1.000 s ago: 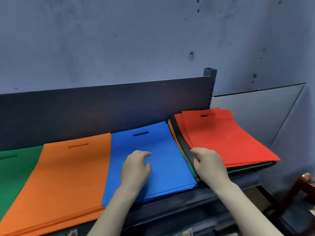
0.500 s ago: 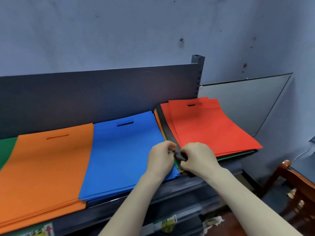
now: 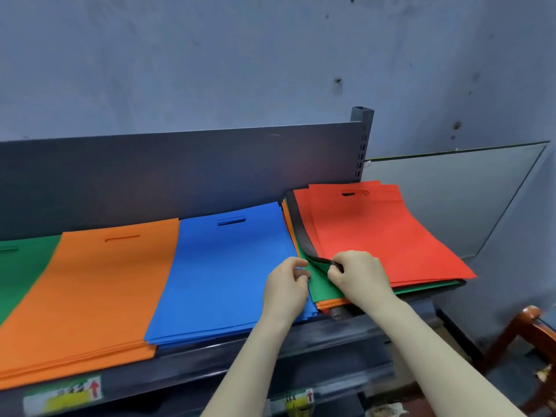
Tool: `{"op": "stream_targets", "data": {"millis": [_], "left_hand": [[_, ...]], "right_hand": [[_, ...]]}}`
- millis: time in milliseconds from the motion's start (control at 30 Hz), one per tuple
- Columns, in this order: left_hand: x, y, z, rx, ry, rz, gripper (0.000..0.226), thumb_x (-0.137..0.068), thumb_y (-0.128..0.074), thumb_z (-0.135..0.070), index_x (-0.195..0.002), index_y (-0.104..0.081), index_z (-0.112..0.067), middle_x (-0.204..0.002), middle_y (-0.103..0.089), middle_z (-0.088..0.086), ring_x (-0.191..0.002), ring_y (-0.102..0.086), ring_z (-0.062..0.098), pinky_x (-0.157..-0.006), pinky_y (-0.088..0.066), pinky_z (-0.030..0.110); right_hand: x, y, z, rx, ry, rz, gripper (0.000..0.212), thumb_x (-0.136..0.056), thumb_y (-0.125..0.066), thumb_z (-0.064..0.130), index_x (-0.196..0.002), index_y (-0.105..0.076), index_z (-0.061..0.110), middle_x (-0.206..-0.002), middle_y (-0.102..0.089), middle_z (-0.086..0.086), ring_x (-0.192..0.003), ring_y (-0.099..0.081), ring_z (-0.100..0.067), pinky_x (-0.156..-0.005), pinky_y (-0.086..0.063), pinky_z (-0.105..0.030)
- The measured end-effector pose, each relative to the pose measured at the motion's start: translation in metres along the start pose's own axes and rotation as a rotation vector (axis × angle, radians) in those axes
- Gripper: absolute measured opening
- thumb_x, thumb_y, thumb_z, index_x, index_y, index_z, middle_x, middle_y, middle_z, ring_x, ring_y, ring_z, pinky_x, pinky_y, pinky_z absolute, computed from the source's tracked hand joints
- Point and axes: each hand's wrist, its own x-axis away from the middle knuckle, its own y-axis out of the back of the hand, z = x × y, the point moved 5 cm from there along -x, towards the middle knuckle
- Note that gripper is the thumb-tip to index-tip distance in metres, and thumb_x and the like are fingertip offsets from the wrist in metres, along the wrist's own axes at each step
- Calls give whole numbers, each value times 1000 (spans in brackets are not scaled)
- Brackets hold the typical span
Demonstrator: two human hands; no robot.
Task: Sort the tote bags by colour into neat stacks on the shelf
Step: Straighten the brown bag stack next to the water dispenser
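Hands (left (image 3: 285, 291), right (image 3: 361, 278)) at mixed pile (image 3: 391, 236)

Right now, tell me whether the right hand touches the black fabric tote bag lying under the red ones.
Touching. The head view shows the right hand pinching the lifted near edge of the black fabric tote bag.

Four lots of tote bags lie side by side on the shelf (image 3: 346, 329), in front of its back panel (image 3: 150, 182): the leftmost stack (image 3: 21, 272), the second stack (image 3: 99, 296) overlapping its right edge, the third stack (image 3: 225, 275), and at the right end, by the upright post (image 3: 362, 139), the mixed pile (image 3: 376, 236). The left hand (image 3: 285, 287) sits on the seam between third stack and mixed pile; the right hand (image 3: 361, 275) pinches a bag edge at the pile's near left corner; a chair (image 3: 523, 332) stands lower right, beyond the shelf's end.
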Motion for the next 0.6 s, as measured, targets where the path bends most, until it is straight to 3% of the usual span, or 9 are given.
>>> {"op": "stream_targets", "data": {"millis": [100, 200, 600], "left_hand": [[1, -2, -2, 2, 27, 10, 30, -93, -47, -12, -119, -58, -22, -108, -68, -4, -93, -66, 20, -88, -53, 41], [3, -3, -5, -36, 24, 41, 33, -96, -45, -15, -126, -55, -23, -117, -65, -5, -102, -62, 18, -91, -52, 40], [1, -8, -15, -213, -15, 66, 32, -99, -42, -24, -127, -59, -26, -130, -59, -10, -118, -54, 11, -97, -45, 31]], "right_hand": [[-6, 4, -19, -191, -77, 36, 31, -84, -52, 19, -57, -41, 9, -53, -37, -6, -63, -37, -30, -55, -24, -36], [-9, 2, -31, -373, -112, 80, 37, -86, -51, 14, -52, -35, 14, -51, -28, -1, -57, -28, -21, -52, -19, -34], [-8, 1, -30, -508, -130, 153, 38, -87, -47, 10, -55, -28, 18, -57, -22, 0, -57, -24, -16, -55, -16, -33]]}}
